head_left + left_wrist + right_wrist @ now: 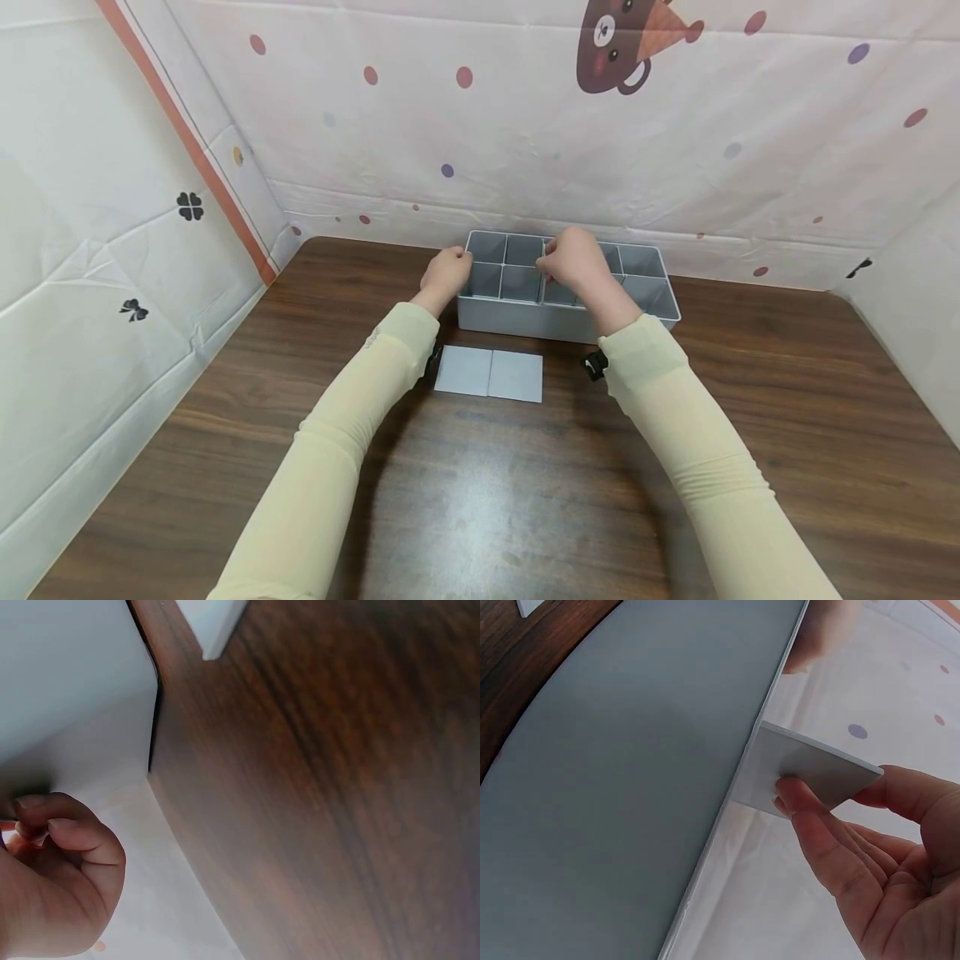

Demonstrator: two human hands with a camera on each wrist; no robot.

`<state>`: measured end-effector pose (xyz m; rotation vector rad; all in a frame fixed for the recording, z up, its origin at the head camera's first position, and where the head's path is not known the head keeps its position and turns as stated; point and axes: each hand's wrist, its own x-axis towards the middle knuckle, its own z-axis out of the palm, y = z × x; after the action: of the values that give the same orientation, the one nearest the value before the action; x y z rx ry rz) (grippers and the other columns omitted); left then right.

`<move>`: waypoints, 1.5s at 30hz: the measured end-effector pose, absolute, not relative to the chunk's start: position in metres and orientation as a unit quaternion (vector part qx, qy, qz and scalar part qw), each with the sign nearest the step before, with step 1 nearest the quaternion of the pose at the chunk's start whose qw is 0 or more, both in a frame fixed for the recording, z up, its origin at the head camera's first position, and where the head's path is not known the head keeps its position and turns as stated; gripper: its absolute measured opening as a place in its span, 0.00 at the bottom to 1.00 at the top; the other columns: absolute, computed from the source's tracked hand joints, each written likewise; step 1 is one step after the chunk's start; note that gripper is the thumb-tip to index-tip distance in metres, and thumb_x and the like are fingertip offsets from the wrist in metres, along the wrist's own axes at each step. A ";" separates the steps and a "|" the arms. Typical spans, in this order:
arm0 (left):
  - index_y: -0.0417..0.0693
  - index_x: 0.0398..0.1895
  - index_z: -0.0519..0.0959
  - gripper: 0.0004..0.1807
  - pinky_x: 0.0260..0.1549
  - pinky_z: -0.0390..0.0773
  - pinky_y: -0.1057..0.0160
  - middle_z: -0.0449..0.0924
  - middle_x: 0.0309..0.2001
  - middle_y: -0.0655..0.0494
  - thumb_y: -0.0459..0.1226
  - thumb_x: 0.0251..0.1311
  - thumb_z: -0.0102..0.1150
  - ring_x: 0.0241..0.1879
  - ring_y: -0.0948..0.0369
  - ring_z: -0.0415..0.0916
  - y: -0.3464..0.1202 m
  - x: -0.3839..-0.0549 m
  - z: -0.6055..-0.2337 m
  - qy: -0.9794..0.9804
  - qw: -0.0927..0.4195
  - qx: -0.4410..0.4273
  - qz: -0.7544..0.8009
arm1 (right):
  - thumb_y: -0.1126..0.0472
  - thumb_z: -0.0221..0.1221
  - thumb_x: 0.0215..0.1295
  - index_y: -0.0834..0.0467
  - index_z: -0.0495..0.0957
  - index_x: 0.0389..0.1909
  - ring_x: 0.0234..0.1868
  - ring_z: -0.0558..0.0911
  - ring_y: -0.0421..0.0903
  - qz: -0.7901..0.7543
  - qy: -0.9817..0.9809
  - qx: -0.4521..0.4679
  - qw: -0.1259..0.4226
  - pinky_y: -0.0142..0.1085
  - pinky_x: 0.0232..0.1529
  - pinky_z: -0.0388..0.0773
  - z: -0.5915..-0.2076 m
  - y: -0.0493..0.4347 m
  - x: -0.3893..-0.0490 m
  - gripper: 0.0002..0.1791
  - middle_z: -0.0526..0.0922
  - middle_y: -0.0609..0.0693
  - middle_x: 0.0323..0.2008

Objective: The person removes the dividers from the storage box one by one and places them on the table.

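1. Head view: the grey divided box sits on the wooden table, just above and right of the frame's middle. The left hand is at its left end, fingers curled and apparently holding the rim. The right hand is over the middle compartments, thumb and fingers brought together; what it pinches is mostly hidden here. Below the box, near the frame's middle, the left flat panel and the right flat panel lie side by side.

2. Left wrist view: the left hand shows at lower left, fingers bent in against the box's end; their exact contact cannot be told. The box wall fills the upper left, and a pale panel corner pokes in at the top. The box looks like light, thin-walled plastic, likely to slide if pushed, so the rim is a sensible place to steady it.

3. Right wrist view: the right hand, at lower right, pinches a thin grey panel right of centre, with fingertips on its face and a digit at its outer corner. The panel stands at the box's rim; whether it sits in a slot cannot be told. It should handle as light, stiff and rather smooth, perhaps brittle if bent; the outer edge, gripped across both faces, seems the best hold.
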<state>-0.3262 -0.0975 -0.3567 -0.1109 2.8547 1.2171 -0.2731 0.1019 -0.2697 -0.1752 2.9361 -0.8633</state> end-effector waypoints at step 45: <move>0.51 0.25 0.63 0.21 0.28 0.61 0.62 0.63 0.26 0.54 0.47 0.81 0.36 0.27 0.57 0.61 -0.098 -0.329 -0.359 0.915 0.025 -0.045 0.400 | 0.68 0.50 0.67 0.67 0.86 0.35 0.22 0.77 0.39 -0.322 0.945 -0.044 0.032 0.34 0.33 0.77 -0.243 0.104 -0.270 0.15 0.88 0.60 0.31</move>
<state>-0.3293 -0.0983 -0.3595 -0.1381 2.8303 1.2359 -0.2703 0.1043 -0.2429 -0.1367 2.9115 -0.9910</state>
